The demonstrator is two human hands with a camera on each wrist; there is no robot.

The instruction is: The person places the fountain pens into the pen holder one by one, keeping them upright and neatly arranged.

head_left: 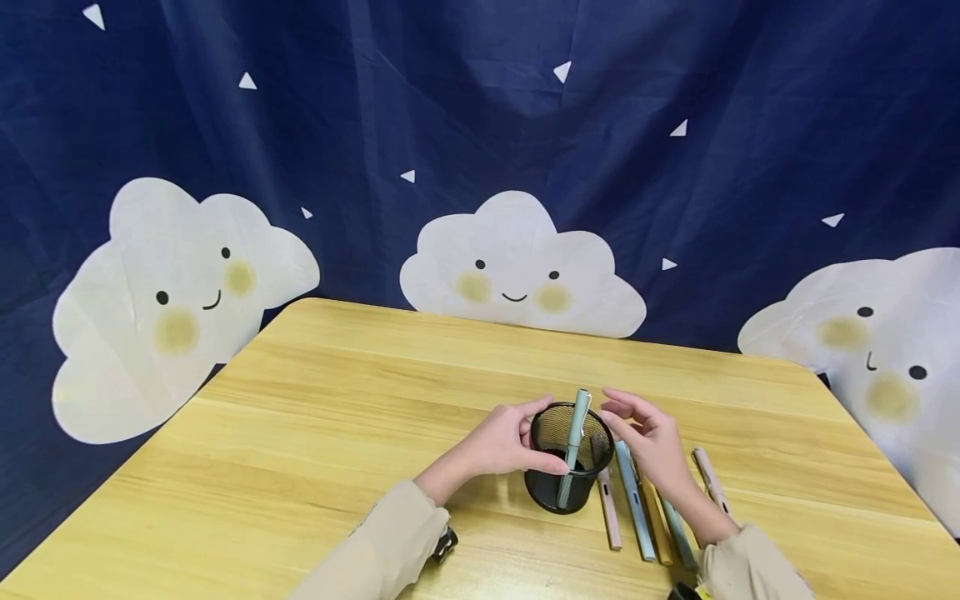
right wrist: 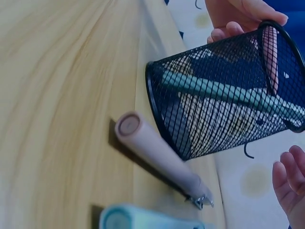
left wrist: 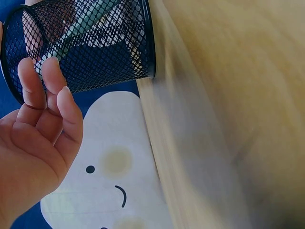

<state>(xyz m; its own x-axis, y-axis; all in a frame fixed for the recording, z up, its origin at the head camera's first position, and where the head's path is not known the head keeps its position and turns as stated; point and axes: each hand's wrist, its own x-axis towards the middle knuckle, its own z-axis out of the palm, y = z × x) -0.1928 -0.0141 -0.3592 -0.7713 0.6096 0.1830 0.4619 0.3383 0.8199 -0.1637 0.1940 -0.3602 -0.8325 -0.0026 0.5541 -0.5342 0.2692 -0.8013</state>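
Black mesh cup, upright, green pen (silver-clipped) leaning inside.

Mesh cup cut off at top of left-wrist view, counter blurred at lower right. Blue pen cropped at bottom of right-wrist view, right grip cropped at right edge.

The mesh cup is black, lattice-patterned; the inserted pen is green. The loose pens are pink, light blue, gold and green. The tabletop has yellow wood grain. The backdrop is navy with white clouds.
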